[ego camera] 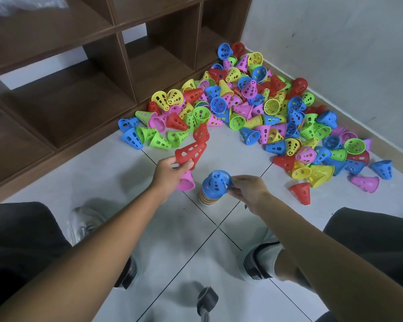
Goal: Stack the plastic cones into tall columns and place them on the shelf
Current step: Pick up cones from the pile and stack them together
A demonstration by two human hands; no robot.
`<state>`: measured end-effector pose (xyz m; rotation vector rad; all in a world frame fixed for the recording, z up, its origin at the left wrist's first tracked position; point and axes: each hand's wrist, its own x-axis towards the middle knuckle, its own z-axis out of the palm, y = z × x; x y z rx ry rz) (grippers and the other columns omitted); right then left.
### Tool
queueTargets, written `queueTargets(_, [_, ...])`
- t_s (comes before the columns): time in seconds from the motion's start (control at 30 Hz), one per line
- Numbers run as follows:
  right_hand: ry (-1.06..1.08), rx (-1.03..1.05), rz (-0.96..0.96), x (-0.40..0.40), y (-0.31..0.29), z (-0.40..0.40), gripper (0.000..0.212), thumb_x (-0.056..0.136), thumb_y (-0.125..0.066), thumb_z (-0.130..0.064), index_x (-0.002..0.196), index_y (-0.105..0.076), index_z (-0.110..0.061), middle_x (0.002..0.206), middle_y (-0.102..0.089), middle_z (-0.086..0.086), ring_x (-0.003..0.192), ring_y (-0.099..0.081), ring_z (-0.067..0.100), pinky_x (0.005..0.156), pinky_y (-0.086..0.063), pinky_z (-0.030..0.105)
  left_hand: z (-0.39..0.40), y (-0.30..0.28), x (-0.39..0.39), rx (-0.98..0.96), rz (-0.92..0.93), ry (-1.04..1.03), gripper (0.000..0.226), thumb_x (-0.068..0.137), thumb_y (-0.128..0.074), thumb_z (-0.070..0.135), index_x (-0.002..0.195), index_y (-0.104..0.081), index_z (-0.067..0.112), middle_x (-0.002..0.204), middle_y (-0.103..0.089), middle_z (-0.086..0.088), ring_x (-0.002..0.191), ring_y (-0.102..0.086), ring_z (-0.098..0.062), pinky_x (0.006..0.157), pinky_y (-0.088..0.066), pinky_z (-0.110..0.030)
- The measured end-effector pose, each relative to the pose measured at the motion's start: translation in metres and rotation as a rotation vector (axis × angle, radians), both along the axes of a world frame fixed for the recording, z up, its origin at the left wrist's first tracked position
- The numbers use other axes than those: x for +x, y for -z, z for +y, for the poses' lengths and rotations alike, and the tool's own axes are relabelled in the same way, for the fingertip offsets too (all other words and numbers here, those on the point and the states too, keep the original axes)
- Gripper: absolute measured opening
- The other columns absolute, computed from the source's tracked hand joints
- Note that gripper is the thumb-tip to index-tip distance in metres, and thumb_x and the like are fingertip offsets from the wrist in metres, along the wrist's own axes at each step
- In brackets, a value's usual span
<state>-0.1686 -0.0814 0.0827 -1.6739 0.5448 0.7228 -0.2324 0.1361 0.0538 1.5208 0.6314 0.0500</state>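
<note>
Floor: pale tiles (116, 182) by a grey wall, dark wooden shelf (126, 73) alongside, its visible compartments bare.
Column: one short stack (211, 194) stands between my feet, blue cone (216, 182) on top.
Right hand (249, 191): I pinch that blue cone's rim.
Left hand (170, 175): I grip nested red cones (191, 153) and a pink cone (186, 181).
Left: the big loose pile (265, 112); nothing shelved yet, I judge.

Bright, even light — soft shadows, edges bowed
</note>
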Motion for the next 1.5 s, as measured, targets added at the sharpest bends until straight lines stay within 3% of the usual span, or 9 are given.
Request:
queueTargets(0.23, [-0.094, -0.091, -0.234, 0.012, -0.017, 0.001, 0.026, 0.098, -0.063, -0.035, 0.111, -0.066, -0.013, 0.118, -0.068, 0.009, 0.100, -0.067, 0.020, 0.098, -0.055, 0.041, -0.012, -0.021, 0.010, 0.002, -0.084, 0.166, 0.017, 0.090, -0.076, 0.018, 0.107, -0.076, 0.014, 0.102, -0.078, -0.010, 0.092, -0.071, -0.021, 0.087, -0.058, -0.038])
queueTargets(0.43, [-0.228, 0.109, -0.452, 0.017, -0.062, 0.021, 0.025, 0.096, -0.067, -0.034, 0.112, -0.065, -0.015, 0.112, -0.071, 0.015, 0.106, -0.070, 0.025, 0.094, -0.058, 0.038, -0.021, -0.035, 0.021, 0.115, -0.156, 0.252, 0.022, 0.081, -0.079, 0.025, 0.100, -0.075, 0.014, 0.100, -0.074, -0.018, 0.089, -0.067, -0.024, 0.087, -0.056, -0.045])
queueTargets(0.57, [-0.245, 0.027, -0.537, 0.017, -0.060, 0.022, 0.023, 0.097, -0.067, -0.029, 0.113, -0.064, -0.012, 0.111, -0.069, 0.017, 0.105, -0.068, 0.029, 0.091, -0.058, 0.044, -0.028, -0.041, 0.025, 0.149, -0.170, 0.293, 0.022, 0.085, -0.080, 0.016, 0.106, -0.073, 0.014, 0.107, -0.070, -0.020, 0.094, -0.070, -0.022, 0.061, -0.057, -0.020])
queueTargets(0.73, [-0.157, 0.017, -0.548, 0.022, -0.059, 0.013, 0.031, 0.100, -0.061, -0.026, 0.123, -0.058, -0.004, 0.114, -0.068, 0.016, 0.107, -0.068, 0.027, 0.090, -0.059, 0.040, -0.030, -0.047, 0.025, 0.313, -0.180, 0.266, 0.043, 0.077, -0.087, 0.021, 0.111, -0.061, 0.015, 0.118, -0.061, 0.002, 0.096, -0.059, -0.003, 0.071, -0.049, -0.008])
queueTargets(0.83, [-0.202, -0.094, -0.593, 0.020, -0.055, 0.009, 0.032, 0.101, -0.060, -0.029, 0.124, -0.055, -0.008, 0.114, -0.068, 0.008, 0.105, -0.067, 0.024, 0.091, -0.058, 0.042, -0.022, -0.044, 0.025, 0.330, -0.150, 0.121, 0.049, 0.081, -0.083, 0.032, 0.119, -0.053, 0.020, 0.113, -0.058, 0.012, 0.101, -0.058, -0.005, 0.078, -0.044, -0.011])
queueTargets(1.0, [-0.440, -0.303, -0.713, 0.015, -0.053, 0.002, 0.030, 0.101, -0.060, -0.030, 0.126, -0.054, -0.014, 0.109, -0.065, -0.004, 0.095, -0.063, 0.017, 0.084, -0.051, 0.031, -0.004, -0.038, 0.025, 0.325, -0.052, 0.030, 0.036, 0.089, -0.072, 0.047, 0.101, -0.062, 0.015, 0.092, -0.072, -0.009, 0.077, -0.064, -0.021, 0.065, -0.046, -0.030])
queueTargets(1.23, [-0.773, -0.426, -0.655, -0.001, -0.035, 0.004, 0.028, 0.098, -0.062, -0.031, 0.123, -0.059, -0.020, 0.110, -0.065, -0.005, 0.089, -0.064, 0.014, 0.084, -0.053, 0.031, -0.008, -0.044, 0.031, 0.118, -0.136, 0.025, 0.050, 0.077, -0.074, 0.057, 0.110, -0.064, 0.021, 0.102, -0.075, -0.004, 0.095, -0.072, -0.019, 0.081, -0.056, -0.037])
queueTargets(1.37, [-0.672, -0.380, -0.616, 0.008, -0.035, -0.002, 0.030, 0.099, -0.061, -0.037, 0.123, -0.061, -0.020, 0.111, -0.066, -0.006, 0.084, -0.064, 0.007, 0.070, -0.044, 0.020, -0.020, -0.047, 0.031, 0.068, -0.194, 0.106, 0.045, 0.079, -0.079, 0.038, 0.115, -0.062, 0.017, 0.103, -0.076, -0.006, 0.095, -0.073, -0.023, 0.082, -0.058, -0.036])
queueTargets(1.5, [-0.539, -0.382, -0.599, 0.021, -0.035, -0.013, 0.025, 0.100, -0.057, -0.041, 0.115, -0.064, -0.022, 0.109, -0.068, -0.005, 0.093, -0.068, 0.016, 0.066, -0.044, 0.024, -0.033, -0.044, 0.026, 0.106, -0.221, 0.218, 0.037, 0.082, -0.083, 0.017, 0.113, -0.063, 0.017, 0.104, -0.075, -0.003, 0.094, -0.072, -0.018, 0.080, -0.056, -0.027])
